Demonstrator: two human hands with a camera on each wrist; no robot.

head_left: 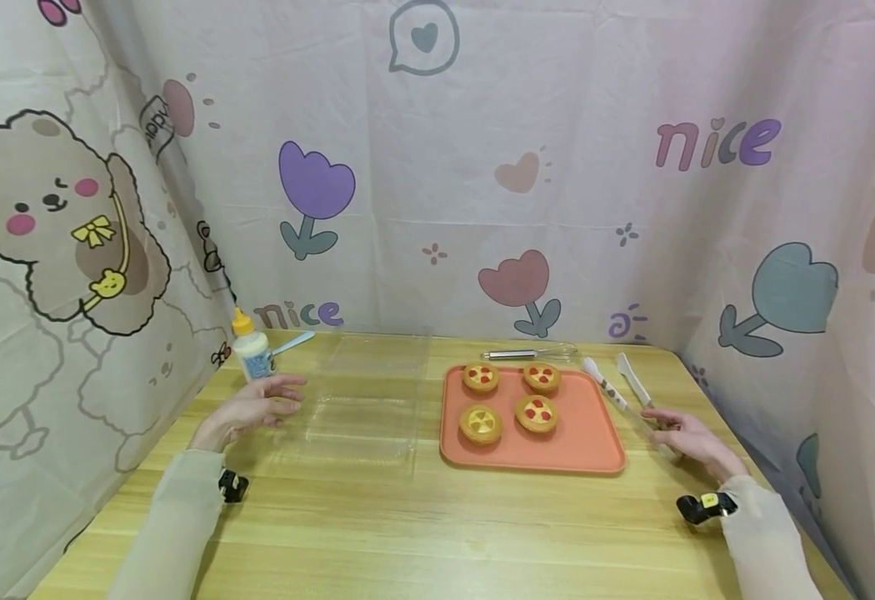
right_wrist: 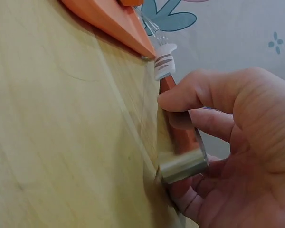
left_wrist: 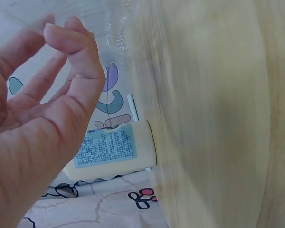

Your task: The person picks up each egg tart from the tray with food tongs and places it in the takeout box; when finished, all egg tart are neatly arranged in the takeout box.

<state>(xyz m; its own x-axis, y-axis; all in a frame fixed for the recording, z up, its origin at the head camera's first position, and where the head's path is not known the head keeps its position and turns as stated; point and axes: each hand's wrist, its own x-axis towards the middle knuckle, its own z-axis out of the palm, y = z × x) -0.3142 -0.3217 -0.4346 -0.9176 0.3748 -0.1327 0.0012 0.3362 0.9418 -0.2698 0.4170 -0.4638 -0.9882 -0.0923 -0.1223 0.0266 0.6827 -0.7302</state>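
Note:
My left hand (head_left: 250, 408) hovers with loosely bent fingers between the white bottle (head_left: 256, 354) and a clear plastic container (head_left: 362, 417). Nothing is held in the left hand (left_wrist: 52, 95); the container (left_wrist: 104, 19) shows beyond its fingertips, and the bottle (left_wrist: 109, 147) stands beside it. At the table's right, my right hand (head_left: 688, 442) is at the lower ends of the white-tipped utensils. Thumb and fingers of the right hand (right_wrist: 228, 123) pinch a reddish-brown handle (right_wrist: 183, 137) with a metal end; whether it lifts off the table I cannot tell.
An orange tray (head_left: 572, 450) holds several small tarts (head_left: 480, 424), with a whisk (head_left: 531, 353) behind it. A white utensil with brown marks (head_left: 604, 383) and a white-bladed one (head_left: 635, 380) lie to its right. A light blue utensil (head_left: 293, 342) lies by the bottle. Curtains stand behind and beside the table.

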